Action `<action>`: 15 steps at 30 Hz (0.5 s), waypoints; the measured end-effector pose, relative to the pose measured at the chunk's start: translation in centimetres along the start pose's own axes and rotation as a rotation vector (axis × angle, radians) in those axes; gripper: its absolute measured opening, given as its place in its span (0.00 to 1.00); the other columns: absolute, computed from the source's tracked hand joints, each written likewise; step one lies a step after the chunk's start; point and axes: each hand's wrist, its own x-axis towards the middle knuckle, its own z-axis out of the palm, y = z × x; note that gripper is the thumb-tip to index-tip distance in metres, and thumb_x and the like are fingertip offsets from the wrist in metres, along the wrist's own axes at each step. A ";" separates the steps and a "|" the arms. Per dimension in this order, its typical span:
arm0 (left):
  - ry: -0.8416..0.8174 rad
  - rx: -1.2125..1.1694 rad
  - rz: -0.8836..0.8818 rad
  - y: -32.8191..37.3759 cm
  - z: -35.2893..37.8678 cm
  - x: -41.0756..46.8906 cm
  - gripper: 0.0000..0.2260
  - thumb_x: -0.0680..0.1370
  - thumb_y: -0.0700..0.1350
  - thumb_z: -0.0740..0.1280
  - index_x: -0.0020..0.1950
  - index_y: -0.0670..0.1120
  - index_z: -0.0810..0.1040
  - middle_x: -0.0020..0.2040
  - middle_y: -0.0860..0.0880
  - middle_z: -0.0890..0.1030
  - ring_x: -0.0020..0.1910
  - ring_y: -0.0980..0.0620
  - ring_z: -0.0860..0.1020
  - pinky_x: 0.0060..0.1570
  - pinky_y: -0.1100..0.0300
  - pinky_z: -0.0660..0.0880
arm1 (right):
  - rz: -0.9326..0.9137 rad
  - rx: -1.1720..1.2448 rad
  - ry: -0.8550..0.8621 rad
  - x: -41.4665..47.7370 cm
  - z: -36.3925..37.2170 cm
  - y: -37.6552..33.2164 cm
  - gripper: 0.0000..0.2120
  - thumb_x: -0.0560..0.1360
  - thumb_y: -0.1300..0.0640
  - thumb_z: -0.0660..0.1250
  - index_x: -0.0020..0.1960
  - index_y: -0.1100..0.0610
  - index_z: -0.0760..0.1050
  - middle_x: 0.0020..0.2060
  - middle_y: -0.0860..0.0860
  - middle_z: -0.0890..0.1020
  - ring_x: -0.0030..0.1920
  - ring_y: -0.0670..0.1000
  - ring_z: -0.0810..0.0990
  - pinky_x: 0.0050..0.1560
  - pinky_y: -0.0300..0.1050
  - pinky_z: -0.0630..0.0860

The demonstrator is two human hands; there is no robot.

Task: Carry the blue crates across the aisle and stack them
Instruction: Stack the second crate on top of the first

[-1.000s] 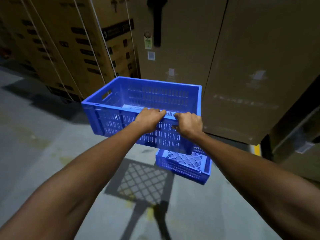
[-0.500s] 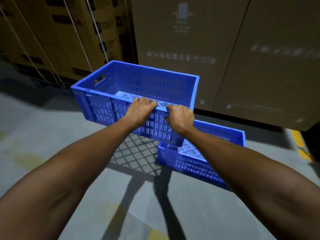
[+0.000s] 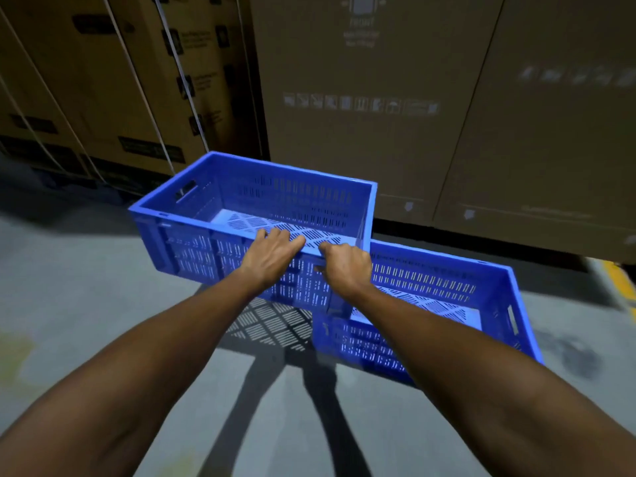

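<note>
Two blue crates are in view, and both hands are on one of them. At ten o'clock stand strapped cartons [image 3: 103,80], with pale bands running down their faces above the grey floor [image 3: 86,287]. Just left of centre the carried crate [image 3: 192,249] hangs clear of the concrete, empty, with its lattice shadow [image 3: 275,321] at its six o'clock. The left hand [image 3: 272,251] is curled over the near long rim, fingers hooked inside. The right hand [image 3: 346,266], at its three o'clock and just beside it, is clamped on the same rim. At four o'clock of the carried crate sits the floor crate [image 3: 423,278], also empty, its left corner hidden behind the carried one's right end. Plain cartons [image 3: 378,132] wall off twelve to two o'clock, and a yellow floor line [image 3: 619,284] shows at three o'clock. The step looks like lining up for the stack. Both grips are bunched towards one end of a single wall, so the unsupported far side could dip or swing. The carried crate sits well to the nine o'clock side of the lower one. Lowered from here, it would likely catch one corner on the rim and rest crooked. A push forward could also knock its far wall into the cartons.
</note>
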 end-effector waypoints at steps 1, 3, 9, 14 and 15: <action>0.000 -0.008 -0.006 0.1 0.6 0.1 0.12 0.76 0.35 0.60 0.57 0.47 0.68 0.50 0.42 0.75 0.51 0.41 0.73 0.51 0.46 0.67 | -0.001 -0.004 -0.006 0.1 0.3 0.1 0.11 0.76 0.46 0.68 0.52 0.51 0.74 0.44 0.55 0.83 0.48 0.60 0.82 0.39 0.46 0.66; 0.001 -0.025 -0.019 0.4 1.7 0.6 0.13 0.75 0.35 0.62 0.56 0.48 0.67 0.49 0.43 0.75 0.49 0.41 0.73 0.51 0.46 0.68 | -0.005 -0.013 -0.014 0.5 0.8 0.6 0.10 0.76 0.46 0.67 0.52 0.51 0.74 0.44 0.54 0.83 0.47 0.59 0.82 0.39 0.46 0.67; 0.004 -0.055 0.010 2.1 2.3 2.5 0.12 0.75 0.33 0.61 0.54 0.47 0.67 0.47 0.43 0.74 0.48 0.41 0.72 0.50 0.45 0.67 | 0.057 -0.038 -0.033 0.9 1.6 2.6 0.10 0.76 0.47 0.67 0.53 0.51 0.74 0.43 0.53 0.83 0.46 0.59 0.82 0.40 0.46 0.68; -0.016 -0.087 0.034 3.6 1.4 2.9 0.13 0.75 0.32 0.60 0.55 0.46 0.67 0.49 0.42 0.74 0.50 0.41 0.72 0.53 0.45 0.66 | 0.088 -0.056 -0.046 0.0 1.3 3.8 0.08 0.78 0.48 0.66 0.53 0.50 0.73 0.42 0.52 0.83 0.46 0.58 0.82 0.39 0.46 0.68; -0.021 -0.095 0.038 4.1 1.3 3.0 0.12 0.75 0.32 0.60 0.55 0.46 0.67 0.49 0.42 0.74 0.50 0.41 0.72 0.53 0.45 0.66 | 0.086 -0.058 -0.048 -0.3 1.2 4.4 0.09 0.78 0.47 0.66 0.54 0.50 0.73 0.41 0.52 0.82 0.45 0.58 0.82 0.39 0.46 0.68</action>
